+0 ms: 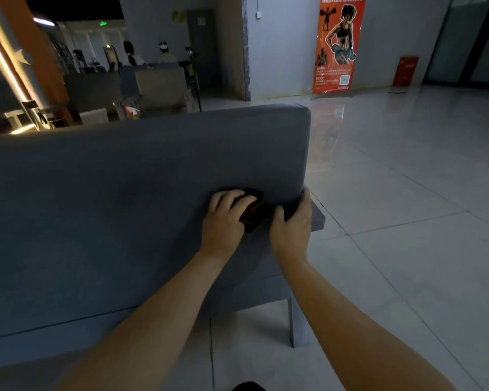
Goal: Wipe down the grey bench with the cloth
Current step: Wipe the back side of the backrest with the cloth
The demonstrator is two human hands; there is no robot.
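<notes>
Our left hand grips the dark cloth against the grey bench backrest; our right hand clasps the backrest's end edge just beside it.

Grey padded counter on a pale tiled floor, a dark cloth pressed against it.
The counter is covered in grey fabric, its broad upright pad faces me, and one grey leg stands on the glossy floor at its right end. The cloth lies bunched against the pad near the lower right corner, my left grip curled over it and my right grip pinching its dark end at the pad's right edge.
</notes>
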